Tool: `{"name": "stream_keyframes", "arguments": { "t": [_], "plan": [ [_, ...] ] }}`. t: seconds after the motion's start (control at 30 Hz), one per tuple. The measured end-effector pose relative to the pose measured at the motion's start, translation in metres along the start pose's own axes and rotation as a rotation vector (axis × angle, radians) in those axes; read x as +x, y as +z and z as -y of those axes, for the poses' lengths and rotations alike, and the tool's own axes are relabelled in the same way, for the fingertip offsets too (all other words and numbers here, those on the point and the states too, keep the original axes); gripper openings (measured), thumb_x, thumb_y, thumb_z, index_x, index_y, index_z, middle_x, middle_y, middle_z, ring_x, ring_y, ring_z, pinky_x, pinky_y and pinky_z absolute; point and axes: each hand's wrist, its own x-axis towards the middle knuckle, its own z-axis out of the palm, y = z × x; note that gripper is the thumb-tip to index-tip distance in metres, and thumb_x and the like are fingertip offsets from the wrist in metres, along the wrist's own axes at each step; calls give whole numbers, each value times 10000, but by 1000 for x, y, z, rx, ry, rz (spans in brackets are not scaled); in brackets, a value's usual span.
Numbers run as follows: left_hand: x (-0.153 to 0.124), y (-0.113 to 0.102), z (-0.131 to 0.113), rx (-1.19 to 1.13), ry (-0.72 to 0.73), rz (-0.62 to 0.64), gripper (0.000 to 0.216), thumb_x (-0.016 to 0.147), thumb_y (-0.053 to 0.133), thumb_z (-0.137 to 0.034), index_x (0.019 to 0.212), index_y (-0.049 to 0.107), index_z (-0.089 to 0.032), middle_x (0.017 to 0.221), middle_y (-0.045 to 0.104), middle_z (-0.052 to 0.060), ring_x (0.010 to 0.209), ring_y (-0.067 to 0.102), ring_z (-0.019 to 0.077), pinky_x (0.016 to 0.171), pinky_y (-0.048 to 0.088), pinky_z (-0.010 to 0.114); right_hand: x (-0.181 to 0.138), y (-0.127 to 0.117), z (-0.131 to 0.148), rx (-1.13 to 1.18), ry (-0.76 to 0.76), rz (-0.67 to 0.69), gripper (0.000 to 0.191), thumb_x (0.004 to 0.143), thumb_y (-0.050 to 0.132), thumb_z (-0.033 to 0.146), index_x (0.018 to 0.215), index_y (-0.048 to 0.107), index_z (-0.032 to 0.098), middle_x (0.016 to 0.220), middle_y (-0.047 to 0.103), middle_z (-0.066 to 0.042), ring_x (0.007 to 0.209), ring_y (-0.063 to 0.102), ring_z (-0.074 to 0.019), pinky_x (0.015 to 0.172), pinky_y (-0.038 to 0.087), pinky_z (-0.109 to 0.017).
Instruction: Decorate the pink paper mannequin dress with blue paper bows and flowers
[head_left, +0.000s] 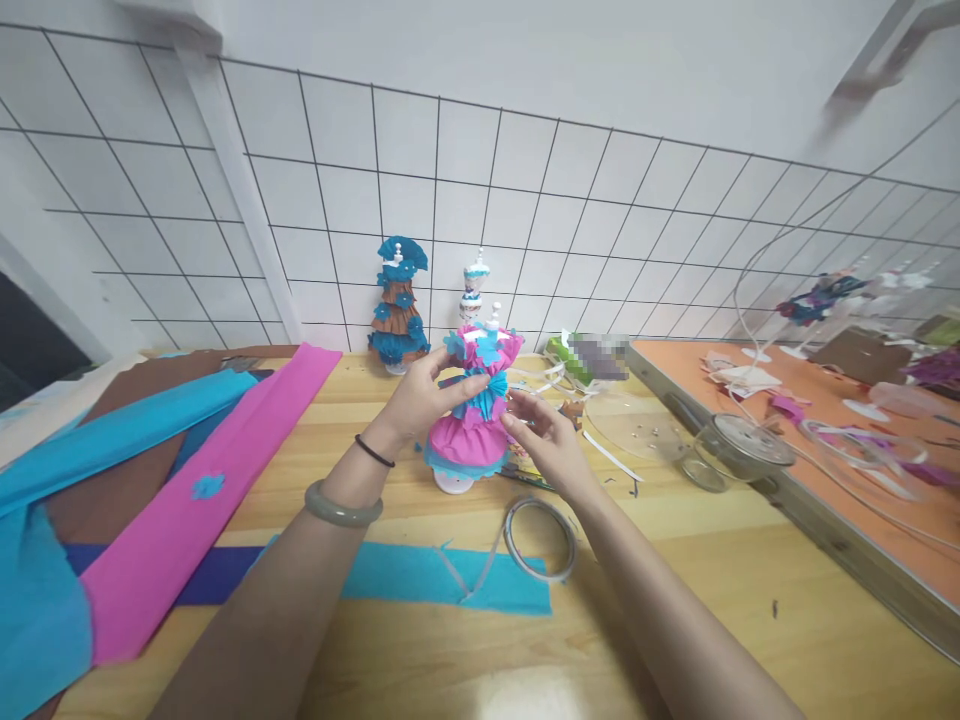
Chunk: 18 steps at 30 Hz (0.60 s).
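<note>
A miniature dress form [466, 446] dressed in pink and blue crepe paper stands upright on a white base. My left hand [429, 396] is closed around its left side, thumb across the blue pleated waist. At the right edge of the waist, my right hand [553, 440] has its fingers bent against the paper; part of their contact is hidden. Blue paper flowers [489, 348] trim the pink top. In front of my right hand lies a roll of tape [540, 578], its loose strip over a blue crepe paper strip [397, 575].
Folded crepe paper, including a pink strip [202, 510] with a blue flower, covers the left. Behind stand a brown-and-blue dressed form [399, 320] and a white patterned form [472, 290]. A clear round container [742, 445] sits right, beside the raised edge of an orange table [675, 365].
</note>
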Motion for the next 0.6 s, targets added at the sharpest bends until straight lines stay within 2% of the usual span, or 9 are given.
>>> {"name": "stream_keyframes", "arguments": {
  "t": [0.37, 0.43, 0.53, 0.6],
  "plan": [
    [1, -4, 5, 68, 52, 54, 433, 707, 650, -299, 1098, 557, -138, 1138, 578, 111, 1064, 516, 236, 914, 408, 361, 0, 0, 20, -6, -74, 4, 435, 723, 633, 387, 1114, 558, 212, 1067, 608, -92, 988, 557, -219, 803, 467, -389],
    [0, -4, 4, 65, 55, 68, 435, 703, 654, -290, 1099, 560, -137, 1142, 577, 114, 1065, 515, 236, 912, 410, 361, 0, 1, 27, -37, -145, -55, 411, 729, 629, 377, 1103, 557, 221, 1070, 604, -93, 982, 556, -221, 802, 458, -401],
    [0, -4, 2, 62, 62, 70, 432, 696, 661, -280, 1091, 564, -134, 1139, 579, 115, 1069, 514, 236, 923, 403, 362, -2, 2, 37, -110, -263, -217, 305, 736, 624, 359, 999, 580, 212, 1030, 607, -92, 932, 566, -216, 773, 456, -390],
    [0, -4, 1, 55, 61, 82, 434, 697, 659, -278, 1094, 561, -131, 1145, 575, 119, 1073, 513, 237, 914, 413, 358, -3, 4, 43, -159, -305, -256, 217, 751, 610, 346, 911, 591, 200, 954, 619, -79, 875, 572, -204, 738, 459, -368]
  ]
}}
